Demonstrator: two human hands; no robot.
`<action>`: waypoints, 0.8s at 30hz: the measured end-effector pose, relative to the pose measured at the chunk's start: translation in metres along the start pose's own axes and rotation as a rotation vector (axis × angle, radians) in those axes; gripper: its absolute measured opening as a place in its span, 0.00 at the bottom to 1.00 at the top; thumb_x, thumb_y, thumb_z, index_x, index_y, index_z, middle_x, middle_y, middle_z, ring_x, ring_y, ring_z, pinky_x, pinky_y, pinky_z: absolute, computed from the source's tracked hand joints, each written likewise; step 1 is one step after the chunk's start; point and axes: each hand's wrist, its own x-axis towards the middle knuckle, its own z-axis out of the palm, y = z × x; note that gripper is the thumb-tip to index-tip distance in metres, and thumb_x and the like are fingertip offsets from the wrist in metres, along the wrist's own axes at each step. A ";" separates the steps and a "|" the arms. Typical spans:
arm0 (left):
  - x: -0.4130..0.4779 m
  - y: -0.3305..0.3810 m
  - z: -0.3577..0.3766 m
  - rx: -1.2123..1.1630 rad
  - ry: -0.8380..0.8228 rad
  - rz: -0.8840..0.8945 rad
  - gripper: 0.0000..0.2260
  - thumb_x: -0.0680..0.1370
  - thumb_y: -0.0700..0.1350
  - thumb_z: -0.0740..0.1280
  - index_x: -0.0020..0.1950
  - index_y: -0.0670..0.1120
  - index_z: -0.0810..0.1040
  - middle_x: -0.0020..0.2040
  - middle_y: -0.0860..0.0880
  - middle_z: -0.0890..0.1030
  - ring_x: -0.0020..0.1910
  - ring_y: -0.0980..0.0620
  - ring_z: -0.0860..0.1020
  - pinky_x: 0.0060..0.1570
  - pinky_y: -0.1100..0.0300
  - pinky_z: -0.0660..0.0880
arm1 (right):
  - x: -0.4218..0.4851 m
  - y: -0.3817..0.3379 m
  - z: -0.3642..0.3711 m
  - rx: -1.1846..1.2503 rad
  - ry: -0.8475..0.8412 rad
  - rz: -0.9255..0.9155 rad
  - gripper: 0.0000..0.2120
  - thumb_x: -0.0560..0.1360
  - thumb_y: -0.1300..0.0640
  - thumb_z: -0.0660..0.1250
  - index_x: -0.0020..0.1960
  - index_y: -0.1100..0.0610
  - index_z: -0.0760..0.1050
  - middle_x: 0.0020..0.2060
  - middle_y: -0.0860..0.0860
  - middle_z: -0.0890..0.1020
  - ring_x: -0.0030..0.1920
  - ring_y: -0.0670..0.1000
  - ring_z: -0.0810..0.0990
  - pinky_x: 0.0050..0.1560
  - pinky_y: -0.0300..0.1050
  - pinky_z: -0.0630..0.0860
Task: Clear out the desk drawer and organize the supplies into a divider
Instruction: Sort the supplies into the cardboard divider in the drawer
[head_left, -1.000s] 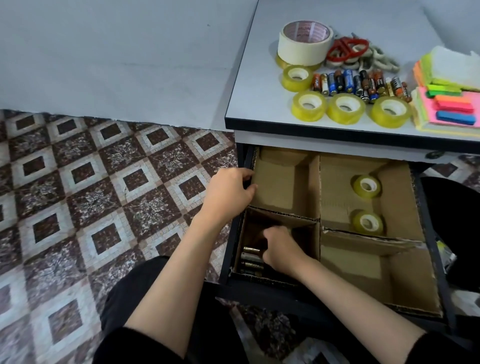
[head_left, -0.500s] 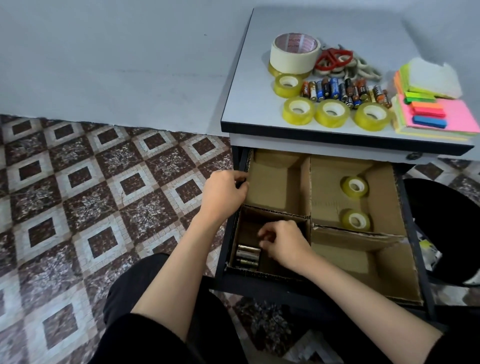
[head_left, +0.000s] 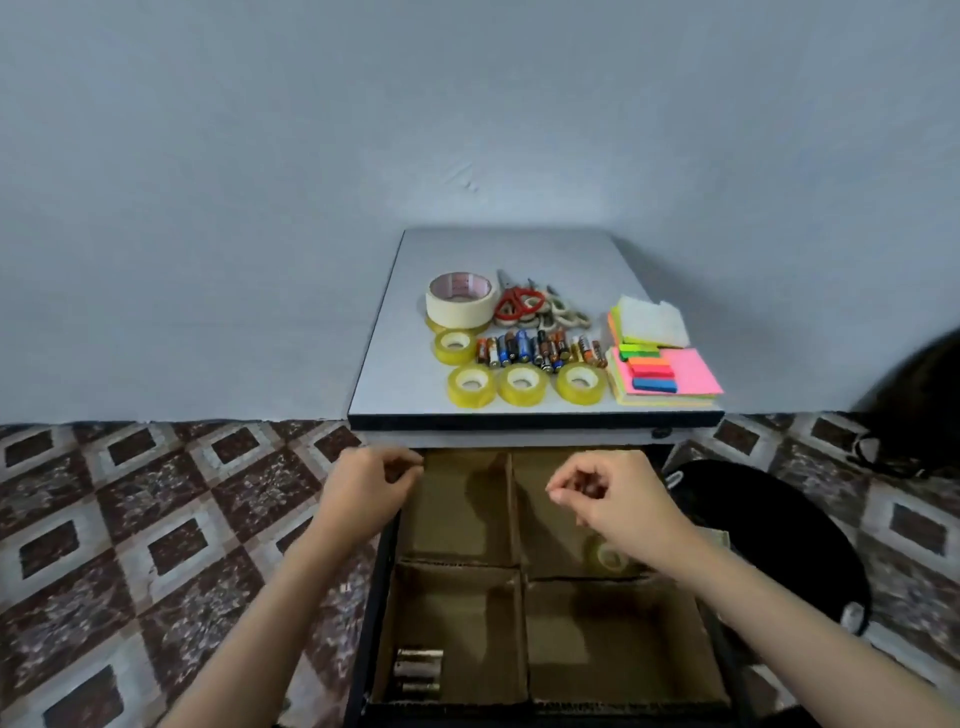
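Grey wall (head_left: 311, 156), brown patterned floor tiles (head_left: 130, 519), white-topped desk (head_left: 509, 249).

Matt brown cardboard divider (head_left: 613, 639), glossy plastic tape rolls (head_left: 521, 383), smooth matt desk top (head_left: 395, 374), paper sticky notes (head_left: 693, 370)

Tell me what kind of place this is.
Probably a home or small office corner: small desk against a plain wall, patterned floor tiles, open drawer with cardboard divider, tape rolls and batteries on top.

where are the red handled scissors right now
In the head view, the red-handled scissors lie on the white desk top, right of the large cream masking tape roll and behind the row of batteries.
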 end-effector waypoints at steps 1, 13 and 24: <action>0.006 0.003 -0.006 -0.006 0.024 0.026 0.07 0.75 0.44 0.69 0.52 0.47 0.82 0.45 0.51 0.83 0.41 0.61 0.78 0.45 0.70 0.75 | 0.004 0.002 -0.010 -0.007 0.017 0.003 0.10 0.73 0.58 0.70 0.38 0.44 0.76 0.34 0.40 0.78 0.35 0.39 0.76 0.39 0.29 0.71; 0.089 0.056 -0.045 0.145 0.006 0.182 0.10 0.76 0.48 0.68 0.55 0.48 0.81 0.53 0.51 0.82 0.51 0.53 0.77 0.52 0.60 0.71 | 0.085 0.018 -0.094 -0.255 0.157 -0.014 0.06 0.71 0.58 0.72 0.48 0.55 0.82 0.41 0.47 0.82 0.37 0.43 0.73 0.45 0.40 0.71; 0.156 0.090 -0.023 0.410 -0.200 0.266 0.17 0.73 0.47 0.70 0.62 0.49 0.75 0.59 0.46 0.75 0.60 0.48 0.71 0.53 0.59 0.68 | 0.150 0.027 -0.100 -0.449 0.072 0.020 0.13 0.72 0.56 0.70 0.56 0.53 0.79 0.56 0.49 0.80 0.56 0.50 0.75 0.48 0.39 0.67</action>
